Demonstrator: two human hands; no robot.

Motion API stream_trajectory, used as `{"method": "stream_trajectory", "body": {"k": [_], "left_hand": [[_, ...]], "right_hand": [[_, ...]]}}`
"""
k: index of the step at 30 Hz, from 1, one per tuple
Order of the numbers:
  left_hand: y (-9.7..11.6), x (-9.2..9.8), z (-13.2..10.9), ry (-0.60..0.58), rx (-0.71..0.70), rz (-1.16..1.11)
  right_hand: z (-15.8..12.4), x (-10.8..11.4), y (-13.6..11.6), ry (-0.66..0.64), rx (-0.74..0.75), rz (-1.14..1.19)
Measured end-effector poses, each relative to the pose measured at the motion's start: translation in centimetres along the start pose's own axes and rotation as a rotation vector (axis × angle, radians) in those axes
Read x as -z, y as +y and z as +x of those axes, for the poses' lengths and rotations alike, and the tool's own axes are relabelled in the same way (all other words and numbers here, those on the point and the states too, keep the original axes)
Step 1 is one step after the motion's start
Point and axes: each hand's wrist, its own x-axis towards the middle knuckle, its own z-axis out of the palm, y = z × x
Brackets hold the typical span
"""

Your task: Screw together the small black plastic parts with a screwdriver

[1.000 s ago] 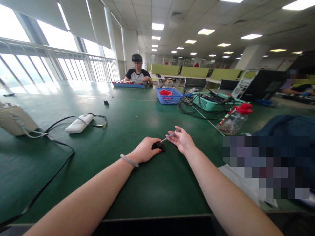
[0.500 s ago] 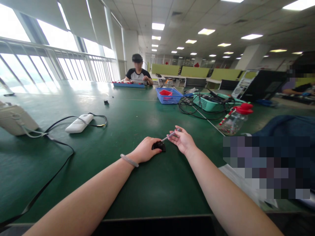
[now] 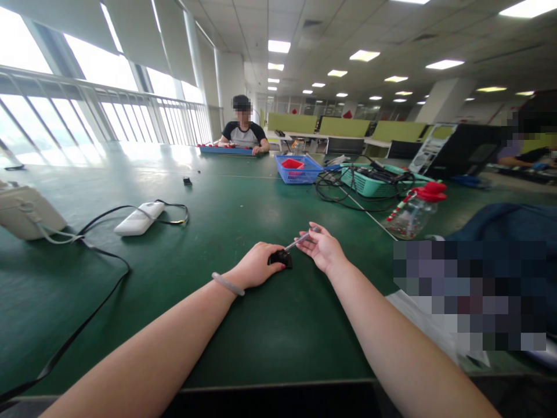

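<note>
Near the middle of the green table [image 3: 278, 337], my left hand [image 3: 257, 266] is closed around a small black part [image 3: 282, 259], pinning it against the tabletop. Fingers cover its left side, so its exact kind does not show. My right hand [image 3: 322, 248], palm turned partly up, grips a slim screwdriver [image 3: 300, 238] by its handle end. The tool slants down to the left, and its tip meets the top of the black part.
At left lie a white power bank [image 3: 140, 219] with a black strap and a pale case [image 3: 28, 212]. Ahead are a blue basket [image 3: 300, 174], a green basket of cables [image 3: 369, 184] and a red-lidded bottle [image 3: 415, 215]. A dark blue bag [image 3: 491, 226] sits right. A person [image 3: 244, 132] sits opposite.
My hands, the black part and the screwdriver hold nearly the same position. Across the table, the other person's raised hand has come down to the tabletop.
</note>
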Motion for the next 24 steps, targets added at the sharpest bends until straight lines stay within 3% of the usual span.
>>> {"method": "stream_trajectory", "body": {"k": [24], "left_hand": [[-0.16, -0.31, 0.12, 0.021, -0.012, 0.011]], "right_hand": [[-0.15, -0.13, 0.01, 0.01, -0.01, 0.036]]}}
